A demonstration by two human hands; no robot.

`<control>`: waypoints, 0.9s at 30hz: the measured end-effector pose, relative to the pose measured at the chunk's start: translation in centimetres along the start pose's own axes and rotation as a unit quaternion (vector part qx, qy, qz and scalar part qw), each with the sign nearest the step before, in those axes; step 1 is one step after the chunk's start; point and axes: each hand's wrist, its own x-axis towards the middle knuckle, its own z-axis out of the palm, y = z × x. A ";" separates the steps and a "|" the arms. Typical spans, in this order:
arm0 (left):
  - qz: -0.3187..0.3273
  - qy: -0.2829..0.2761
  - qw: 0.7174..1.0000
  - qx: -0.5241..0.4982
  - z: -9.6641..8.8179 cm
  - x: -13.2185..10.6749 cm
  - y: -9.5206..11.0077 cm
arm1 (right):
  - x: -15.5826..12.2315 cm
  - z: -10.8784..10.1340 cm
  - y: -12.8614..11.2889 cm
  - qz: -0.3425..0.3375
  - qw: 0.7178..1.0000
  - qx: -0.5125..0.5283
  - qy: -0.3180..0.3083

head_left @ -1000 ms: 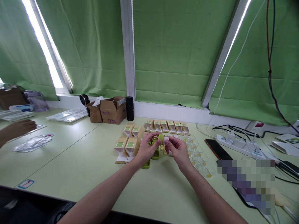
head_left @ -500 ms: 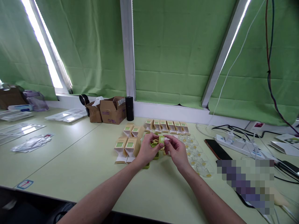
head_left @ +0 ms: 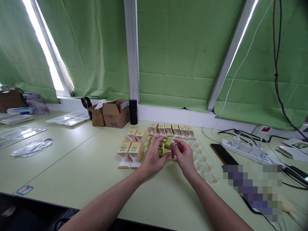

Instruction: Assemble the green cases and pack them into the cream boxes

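My left hand and my right hand meet over the middle of the pale green table. Together they pinch a small green piece held just above the surface; both sets of fingers are closed on it. Under and behind my hands lie more green plastic parts. Small tan boxes with green labels stand to the left of my left hand, and a row of the same boxes lines up behind. Clear plastic trays with yellow dots lie to the right of my right hand.
Two open cardboard boxes and a black cylinder stand by the window sill. Clear bags and clear trays lie at the left. A dark phone, a white power strip and cables fill the right side.
My hands have lowered slightly and drawn closer together, turning the green piece between the fingers. Another person's hand at the far left edge has left the view.
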 end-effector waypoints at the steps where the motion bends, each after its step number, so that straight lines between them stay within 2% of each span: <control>1: 0.003 -0.005 1.000 0.003 0.1 -0.1 -0.1 | 0.0 0.0 0.0 0.003 1.000 0.001 0.003; 7: 0.014 -0.016 1.000 0.010 0.4 -0.3 -0.5 | -0.2 0.2 0.4 0.017 1.000 0.012 0.008; 13: 0.027 -0.013 0.999 0.022 0.2 -0.1 -0.4 | -0.4 0.4 0.6 0.020 0.999 0.022 -0.017; 17: -0.038 -0.017 0.999 -0.023 0.2 -0.1 -0.8 | -0.5 0.3 0.5 0.010 0.999 0.007 -0.034; 20: -0.096 -0.011 0.988 -0.118 0.5 0.0 -1.2 | -0.5 -0.2 0.3 -0.032 0.996 -0.077 -0.033; 23: -0.132 0.002 0.966 -0.224 0.7 0.2 -1.5 | -0.3 -0.8 -0.2 -0.117 0.971 -0.207 -0.033; 27: -0.152 0.005 0.945 -0.290 0.6 0.5 -1.3 | 0.1 -1.3 -0.9 -0.247 0.903 -0.344 -0.081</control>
